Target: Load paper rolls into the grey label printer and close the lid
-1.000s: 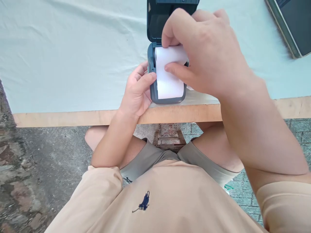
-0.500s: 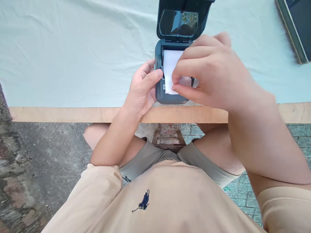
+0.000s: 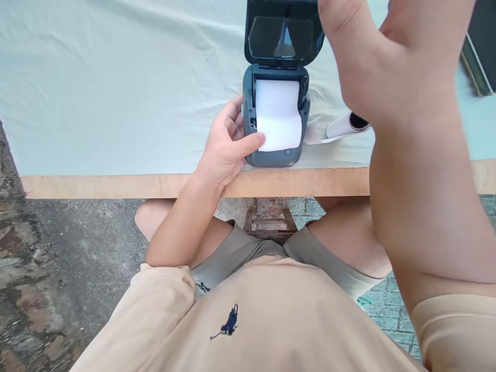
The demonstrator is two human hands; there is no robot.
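A dark grey label printer (image 3: 274,158) sits at the table's front edge with its hinged lid (image 3: 279,51) raised. White paper (image 3: 278,116) lies in its open bay, its loose end coming forward over the front lip. My left hand (image 3: 228,142) grips the printer's left side, fingers along the flank and thumb pressing the paper's lower left corner. High at the right, my right hand (image 3: 382,62) is beside the lid's right edge; its fingers run out of the frame, and whether it touches the lid cannot be made out.
A white roll with a black end (image 3: 344,125) and a loose paper strip lies right of the printer, partly behind my right wrist. A dark flat object (image 3: 482,49) rests at the far right. Pale cloth (image 3: 116,103) covers the table up to its wooden edge (image 3: 96,186).
My right hand has let go of the paper end and risen up and right to beside the lid. My left thumb has slid onto the paper. The white roll has come into sight.
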